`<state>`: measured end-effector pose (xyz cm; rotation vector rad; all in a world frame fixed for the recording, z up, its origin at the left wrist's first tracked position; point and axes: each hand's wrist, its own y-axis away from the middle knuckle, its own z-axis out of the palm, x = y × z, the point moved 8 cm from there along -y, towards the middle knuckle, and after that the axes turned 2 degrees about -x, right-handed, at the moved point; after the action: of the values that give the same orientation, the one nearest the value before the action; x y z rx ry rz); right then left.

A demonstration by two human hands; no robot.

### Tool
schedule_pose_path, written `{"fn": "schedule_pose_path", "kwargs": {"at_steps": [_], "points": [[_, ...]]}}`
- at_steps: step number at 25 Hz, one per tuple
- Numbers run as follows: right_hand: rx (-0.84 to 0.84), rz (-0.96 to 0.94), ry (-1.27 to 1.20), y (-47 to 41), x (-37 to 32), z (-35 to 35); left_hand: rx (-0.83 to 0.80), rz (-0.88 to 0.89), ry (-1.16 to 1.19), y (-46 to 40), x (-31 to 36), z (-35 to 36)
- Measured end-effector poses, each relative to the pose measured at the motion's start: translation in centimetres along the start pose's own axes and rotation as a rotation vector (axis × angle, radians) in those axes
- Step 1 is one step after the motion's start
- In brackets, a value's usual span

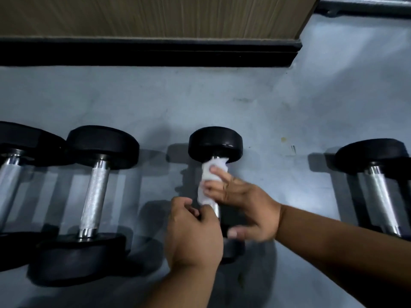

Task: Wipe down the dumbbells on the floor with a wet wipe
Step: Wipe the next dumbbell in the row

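Observation:
A small black dumbbell (215,144) lies on the grey floor in the middle, its handle running toward me. A white wet wipe (209,174) is wrapped over the chrome handle. My right hand (242,203) grips the handle through the wipe, fingers curled over it from the right. My left hand (192,232) holds the near end of the handle, just above the near weight head, which it mostly hides.
Two bigger dumbbells (95,196) (11,174) lie to the left and another one (378,181) to the right, all parallel. A black skirting (144,52) under a wooden panel runs along the back. A grey metal frame (364,5) shows at the top right.

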<state>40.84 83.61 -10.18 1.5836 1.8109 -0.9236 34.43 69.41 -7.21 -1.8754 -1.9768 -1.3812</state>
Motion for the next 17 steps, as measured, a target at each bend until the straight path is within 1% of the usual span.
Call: {"fn": "schedule_pose_path", "kwargs": {"at_steps": [2, 4, 6, 8, 9, 12, 14, 17], "points": [[-0.068, -0.096, -0.005, 1.0, -1.5, 1.5, 0.015, 0.035, -0.015, 0.3, 0.5, -0.1], [-0.107, -0.091, 0.0, -0.1, -0.5, 0.2, 0.005, 0.043, -0.024, 0.2, 0.5, 0.1], [-0.062, -0.02, -0.011, -1.5, 1.2, -1.9, -0.021, 0.027, -0.014, -0.1, 0.3, 0.2], [0.008, 0.011, 0.016, -1.1, 1.2, -1.6, -0.032, 0.015, -0.017, -0.2, 0.1, 0.0], [0.01, 0.001, 0.024, -0.2, 0.6, -0.5, -0.037, 0.017, -0.026, -0.2, 0.2, -0.1], [-0.074, -0.119, 0.006, 1.4, -1.7, 1.9, -0.03, 0.025, -0.028, -0.1, 0.1, -0.2], [-0.076, -0.075, 0.002, -0.1, 0.1, 0.0, -0.031, 0.028, -0.018, -0.1, 0.1, -0.1], [0.034, 0.005, -0.007, -1.2, 1.8, -1.8, -0.055, 0.002, 0.001, -0.5, -0.1, -0.1]]}}
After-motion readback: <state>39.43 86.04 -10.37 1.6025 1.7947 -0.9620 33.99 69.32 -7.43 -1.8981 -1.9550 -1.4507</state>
